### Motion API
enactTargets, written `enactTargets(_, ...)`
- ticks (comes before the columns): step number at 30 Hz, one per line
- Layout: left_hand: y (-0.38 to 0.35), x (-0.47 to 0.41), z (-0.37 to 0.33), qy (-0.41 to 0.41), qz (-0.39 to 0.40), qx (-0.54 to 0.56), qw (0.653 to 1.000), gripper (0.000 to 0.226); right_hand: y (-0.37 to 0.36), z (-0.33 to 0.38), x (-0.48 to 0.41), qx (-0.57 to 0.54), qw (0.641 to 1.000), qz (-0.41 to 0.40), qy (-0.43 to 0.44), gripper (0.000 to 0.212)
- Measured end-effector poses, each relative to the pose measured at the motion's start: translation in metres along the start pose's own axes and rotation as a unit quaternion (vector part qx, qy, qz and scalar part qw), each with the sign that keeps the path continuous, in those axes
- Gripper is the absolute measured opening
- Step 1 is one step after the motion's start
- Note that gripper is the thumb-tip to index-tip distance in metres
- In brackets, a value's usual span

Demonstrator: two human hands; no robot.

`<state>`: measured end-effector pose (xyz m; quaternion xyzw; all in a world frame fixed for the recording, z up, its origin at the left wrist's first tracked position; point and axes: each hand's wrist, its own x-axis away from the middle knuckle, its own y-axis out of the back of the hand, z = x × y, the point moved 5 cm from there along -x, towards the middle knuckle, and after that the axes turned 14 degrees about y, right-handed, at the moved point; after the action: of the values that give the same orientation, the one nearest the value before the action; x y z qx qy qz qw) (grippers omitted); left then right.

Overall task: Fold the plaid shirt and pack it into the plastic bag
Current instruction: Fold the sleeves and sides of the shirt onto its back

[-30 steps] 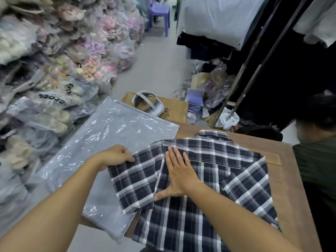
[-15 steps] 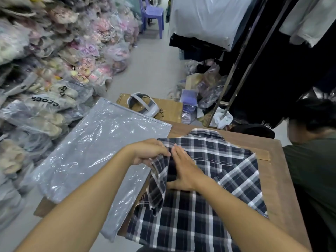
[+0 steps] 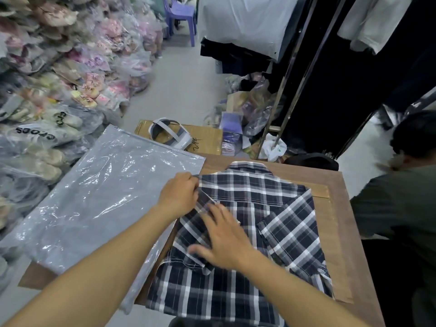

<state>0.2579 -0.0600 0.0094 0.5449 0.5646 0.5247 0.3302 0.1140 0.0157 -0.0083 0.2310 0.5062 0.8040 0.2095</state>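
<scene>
The dark blue and white plaid shirt (image 3: 254,201) lies back-up on the wooden table (image 3: 335,223), collar at the far edge. Both its sleeves are folded in over the back. My left hand (image 3: 180,194) pinches the shirt's left shoulder edge. My right hand (image 3: 224,237) lies flat, fingers spread, on the folded left sleeve. A large clear plastic bag (image 3: 99,199) lies flat to the left of the shirt, partly overhanging the table's left side.
Another person in a dark green top (image 3: 401,204) sits close at the table's right edge. A cardboard box (image 3: 207,138) with a white headset (image 3: 169,134) stands beyond the table. Bagged shoes (image 3: 47,90) are piled along the left. Clothes racks (image 3: 295,79) stand at the back right.
My left hand has brought the left sleeve over onto the shirt's back. My right hand has shifted from the shirt's middle onto the folded sleeve.
</scene>
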Motion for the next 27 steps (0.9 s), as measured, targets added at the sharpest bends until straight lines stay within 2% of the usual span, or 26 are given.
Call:
enactTargets(2,-0.007,0.004,0.009,-0.045,0.013,-0.077,0.996,0.040,-0.020,0.006,-0.006,0.022,0.997,0.073,-0.001,0.109)
enactTargets(5,-0.025,0.006,0.023,-0.031,0.117,-0.133,0.984,0.066,-0.039,0.005,-0.007,0.079,0.992,0.098,0.004,0.109)
enactTargets(10,-0.046,0.006,0.027,0.002,0.169,-0.139,0.976,0.074,-0.050,0.000,-0.005,0.113,0.988,0.109,0.010,0.108)
enactTargets(12,-0.045,0.005,0.024,0.009,0.166,-0.112,0.980,0.076,-0.049,0.000,-0.005,0.100,0.988,0.120,0.009,0.108)
enactTargets(15,-0.028,-0.002,0.021,0.041,0.119,0.013,0.992,0.076,-0.029,-0.003,-0.006,0.000,0.995,0.095,0.007,0.101)
enactTargets(18,-0.011,-0.010,0.026,0.127,0.041,0.107,0.985,0.076,0.014,-0.027,0.002,-0.044,0.999,-0.027,-0.010,0.065)
enactTargets(20,-0.009,-0.016,0.032,0.213,0.055,0.141,0.965,0.069,0.039,-0.061,0.018,-0.036,0.992,-0.105,-0.064,0.041)
enactTargets(22,-0.012,-0.018,0.034,0.270,0.125,0.135,0.945,0.052,0.056,-0.104,0.042,-0.037,0.975,-0.159,-0.151,0.026)
enactTargets(24,-0.014,-0.019,0.036,0.285,0.181,0.097,0.936,0.051,0.067,-0.145,0.073,-0.041,0.943,-0.194,-0.265,0.019)
enactTargets(27,-0.011,-0.020,0.032,0.298,0.204,0.096,0.928,0.041,0.073,-0.189,0.119,-0.059,0.881,-0.227,-0.411,0.018)
